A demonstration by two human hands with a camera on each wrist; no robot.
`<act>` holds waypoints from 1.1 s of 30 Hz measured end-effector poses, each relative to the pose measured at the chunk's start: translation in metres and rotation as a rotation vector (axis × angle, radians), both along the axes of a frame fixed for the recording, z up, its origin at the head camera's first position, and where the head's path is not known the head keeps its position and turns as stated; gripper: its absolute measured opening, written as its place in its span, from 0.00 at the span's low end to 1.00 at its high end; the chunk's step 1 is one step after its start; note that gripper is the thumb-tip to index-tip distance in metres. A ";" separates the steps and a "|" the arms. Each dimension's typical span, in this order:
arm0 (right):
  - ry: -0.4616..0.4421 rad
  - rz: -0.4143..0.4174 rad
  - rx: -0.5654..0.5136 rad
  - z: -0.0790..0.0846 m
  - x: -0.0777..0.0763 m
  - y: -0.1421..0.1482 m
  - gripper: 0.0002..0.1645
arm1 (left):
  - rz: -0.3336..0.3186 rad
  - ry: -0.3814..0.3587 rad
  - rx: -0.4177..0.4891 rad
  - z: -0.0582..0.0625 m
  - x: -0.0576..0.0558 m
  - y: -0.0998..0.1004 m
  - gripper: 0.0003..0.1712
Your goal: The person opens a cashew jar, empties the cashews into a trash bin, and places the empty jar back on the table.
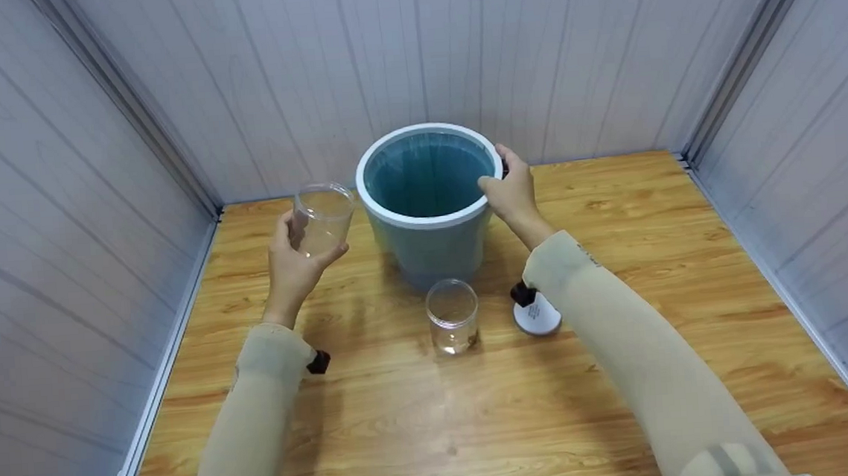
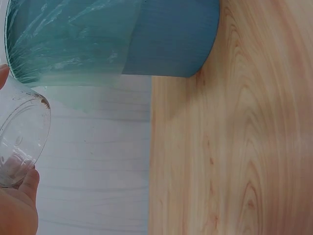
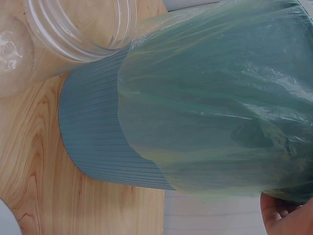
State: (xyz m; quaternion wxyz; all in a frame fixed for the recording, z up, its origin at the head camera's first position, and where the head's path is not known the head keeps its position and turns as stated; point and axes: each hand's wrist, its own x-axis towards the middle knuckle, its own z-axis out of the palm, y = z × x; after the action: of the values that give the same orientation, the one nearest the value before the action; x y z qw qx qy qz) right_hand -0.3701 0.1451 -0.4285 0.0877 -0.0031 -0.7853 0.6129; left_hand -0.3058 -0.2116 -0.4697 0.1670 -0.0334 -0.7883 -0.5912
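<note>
My left hand [image 1: 294, 273] holds a clear plastic jar [image 1: 324, 219] in the air, left of the trash bin [image 1: 440, 248]. The jar looks open at its top and tilts slightly; its base [image 2: 24, 127] shows in the left wrist view. With thumb and fingers, my right hand [image 1: 514, 193] grips the right side of the bin's white rim [image 1: 429, 223]. A green see-through bag [image 3: 210, 112] lines the blue ribbed bin and hangs over its outside. Some of the right fingers are hidden behind the rim.
A second clear jar [image 1: 453, 318] stands upright on the wooden table [image 1: 437, 424], in front of the bin. Beside it, under the right forearm, lies a round white lid [image 1: 538, 321]. Panel walls [image 1: 293, 75] rise at the back and both sides.
</note>
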 end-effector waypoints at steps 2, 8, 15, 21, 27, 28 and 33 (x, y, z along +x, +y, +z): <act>0.001 -0.001 0.003 0.000 0.000 0.000 0.44 | 0.008 -0.007 -0.001 -0.002 0.001 -0.002 0.50; -0.014 0.001 -0.001 0.000 0.001 0.001 0.43 | 0.017 -0.045 -0.006 -0.009 0.004 -0.006 0.53; -0.023 0.000 0.007 0.001 0.000 0.000 0.43 | 0.017 -0.056 -0.009 -0.018 0.007 -0.007 0.53; -0.018 -0.003 0.004 0.000 -0.001 0.000 0.44 | -0.001 -0.073 0.007 -0.025 0.011 -0.007 0.54; -0.010 0.003 -0.010 0.000 -0.001 0.000 0.44 | -0.020 -0.063 0.047 -0.033 0.013 -0.007 0.49; -0.010 0.005 -0.011 0.000 -0.001 0.000 0.44 | -0.016 -0.065 0.047 -0.034 0.013 -0.007 0.49; -0.010 0.008 -0.008 0.001 0.001 0.000 0.43 | -0.013 -0.086 0.053 -0.039 0.017 -0.007 0.50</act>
State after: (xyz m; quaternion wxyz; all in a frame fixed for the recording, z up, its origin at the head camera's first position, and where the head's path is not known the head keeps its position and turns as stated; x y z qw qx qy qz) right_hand -0.3695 0.1451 -0.4279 0.0816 -0.0036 -0.7832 0.6164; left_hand -0.2888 -0.2184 -0.5088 0.1302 -0.0086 -0.7786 -0.6138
